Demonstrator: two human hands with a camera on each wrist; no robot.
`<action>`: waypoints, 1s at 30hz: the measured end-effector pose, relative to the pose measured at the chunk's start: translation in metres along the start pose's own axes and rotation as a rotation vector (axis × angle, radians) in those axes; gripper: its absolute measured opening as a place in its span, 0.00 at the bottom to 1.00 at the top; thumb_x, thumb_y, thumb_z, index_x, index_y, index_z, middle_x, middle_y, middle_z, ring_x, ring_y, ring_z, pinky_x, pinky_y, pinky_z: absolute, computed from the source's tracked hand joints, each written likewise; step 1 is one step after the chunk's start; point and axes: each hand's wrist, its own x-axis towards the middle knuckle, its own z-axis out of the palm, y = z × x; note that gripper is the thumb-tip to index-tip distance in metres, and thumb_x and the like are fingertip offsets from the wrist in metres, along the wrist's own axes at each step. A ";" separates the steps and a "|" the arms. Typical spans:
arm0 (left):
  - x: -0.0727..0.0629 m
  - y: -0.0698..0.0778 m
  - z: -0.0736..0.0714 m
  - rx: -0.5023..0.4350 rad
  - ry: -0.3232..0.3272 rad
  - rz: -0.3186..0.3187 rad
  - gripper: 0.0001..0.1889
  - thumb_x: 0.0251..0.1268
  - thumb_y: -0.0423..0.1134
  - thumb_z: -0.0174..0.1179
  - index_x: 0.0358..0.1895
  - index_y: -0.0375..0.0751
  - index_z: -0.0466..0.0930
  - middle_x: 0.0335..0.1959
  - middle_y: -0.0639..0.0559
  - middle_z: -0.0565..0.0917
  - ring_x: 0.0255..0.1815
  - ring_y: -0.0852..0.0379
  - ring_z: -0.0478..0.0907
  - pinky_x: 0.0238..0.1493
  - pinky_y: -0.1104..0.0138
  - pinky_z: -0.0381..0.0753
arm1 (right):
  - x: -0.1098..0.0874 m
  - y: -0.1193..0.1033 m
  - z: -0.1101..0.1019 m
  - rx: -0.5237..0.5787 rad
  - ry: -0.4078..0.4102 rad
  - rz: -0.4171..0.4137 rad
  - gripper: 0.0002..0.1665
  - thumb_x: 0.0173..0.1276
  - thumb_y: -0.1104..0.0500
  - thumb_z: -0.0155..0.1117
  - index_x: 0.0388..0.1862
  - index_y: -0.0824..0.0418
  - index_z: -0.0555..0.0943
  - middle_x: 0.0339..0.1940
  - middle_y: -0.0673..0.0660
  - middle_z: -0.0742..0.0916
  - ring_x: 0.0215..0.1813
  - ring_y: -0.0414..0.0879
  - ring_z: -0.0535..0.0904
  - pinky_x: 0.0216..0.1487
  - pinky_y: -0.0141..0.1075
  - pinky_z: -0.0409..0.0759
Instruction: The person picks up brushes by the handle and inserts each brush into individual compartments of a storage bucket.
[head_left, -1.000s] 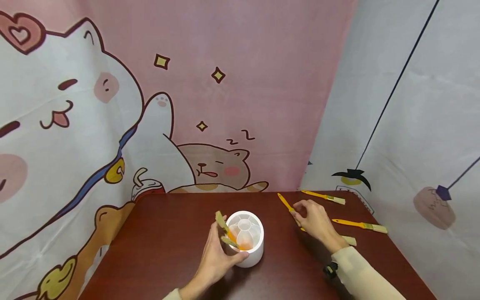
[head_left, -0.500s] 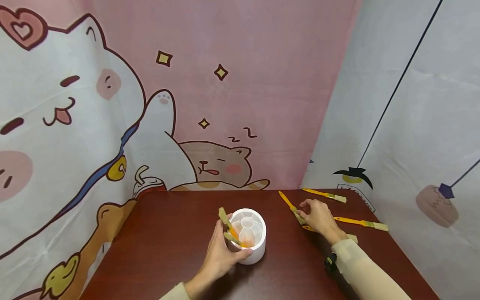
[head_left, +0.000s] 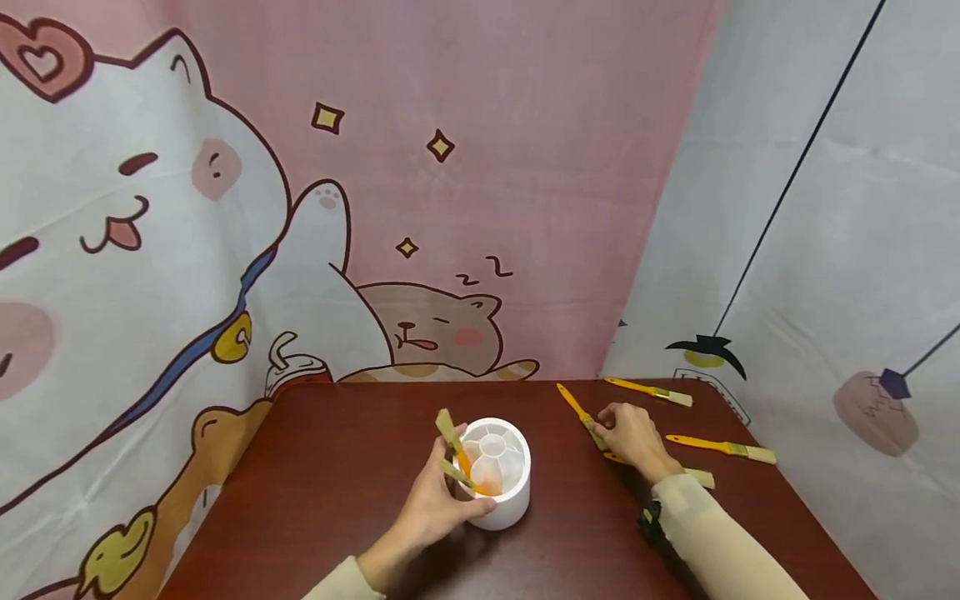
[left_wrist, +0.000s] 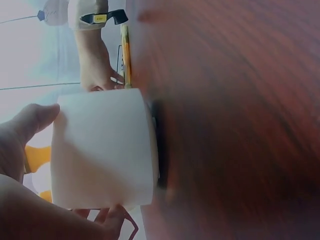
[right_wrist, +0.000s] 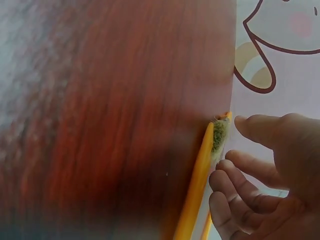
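My left hand [head_left: 426, 510] grips a white round holder [head_left: 508, 510] by its side, thumb near the rim. Inside, the holder has petal-like compartments. Two brushes [head_left: 446, 423] with yellow-orange handles lean in it, pale bristles up, on the left-hand side. My right hand [head_left: 632, 435] is over the table, fingers loosely bent, at the bristle end of a yellow-handled paintbrush [head_left: 572, 400]. Its thumb [right_wrist: 255, 126] and forefinger stand apart close to the bristles [right_wrist: 218, 136] in the right wrist view. Another paintbrush [head_left: 702, 477] lies partly hidden under the right hand and wrist.
Two more yellow-handled paintbrushes lie on the dark red-brown table [head_left: 337, 483]: one at the back [head_left: 651, 391], one farther right [head_left: 723, 448]. A cartoon-printed cloth [head_left: 555, 183] stands behind the table and along its sides.
My right hand has drawn back a little, uncovering the brush's bristle end, and its fingertips have since come nearer to it. My left hand keeps its grip on the holder.
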 end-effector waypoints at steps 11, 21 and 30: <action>0.006 -0.002 -0.007 -0.075 -0.104 0.009 0.64 0.51 0.30 0.91 0.92 0.52 0.63 0.83 0.44 0.82 0.83 0.41 0.77 0.87 0.35 0.63 | 0.008 0.001 0.008 -0.028 -0.018 0.080 0.22 0.78 0.47 0.83 0.53 0.65 0.95 0.47 0.61 0.96 0.44 0.54 0.89 0.52 0.56 0.92; 0.010 -0.002 -0.010 -0.113 -0.150 0.007 0.64 0.53 0.28 0.88 0.94 0.51 0.61 0.85 0.42 0.79 0.80 0.43 0.77 0.84 0.53 0.67 | 0.013 0.000 0.009 -0.049 -0.017 0.065 0.19 0.79 0.48 0.82 0.52 0.64 0.95 0.46 0.59 0.96 0.43 0.52 0.90 0.51 0.57 0.93; 0.012 -0.004 -0.014 -0.077 -0.189 0.011 0.67 0.55 0.29 0.88 0.97 0.57 0.57 0.84 0.40 0.79 0.77 0.44 0.79 0.77 0.56 0.73 | 0.014 -0.002 0.011 -0.020 -0.030 0.088 0.16 0.78 0.51 0.83 0.50 0.63 0.94 0.43 0.59 0.95 0.40 0.51 0.87 0.47 0.53 0.90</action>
